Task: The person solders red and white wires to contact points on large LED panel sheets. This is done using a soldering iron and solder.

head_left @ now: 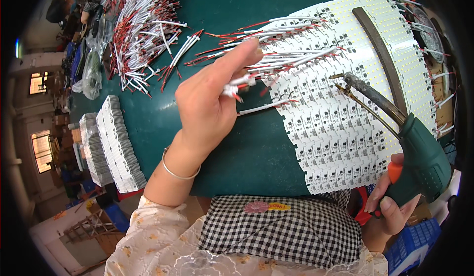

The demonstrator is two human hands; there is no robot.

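While the soldering gun [412, 147] is held in the right hand [390, 207] near the tabletop's [222, 9] right edge, its tip poised over the panel of LED boards [345, 103], a white lead wire [242, 82] is pinched in the left hand's [207, 103] closed grip just beside the panel's left edge. Several leads [291, 39] are already seen lying on the panel's far rows. Judging by this, most rows remain unwired, and a large heap of wires [143, 24] is left at the far-left corner.
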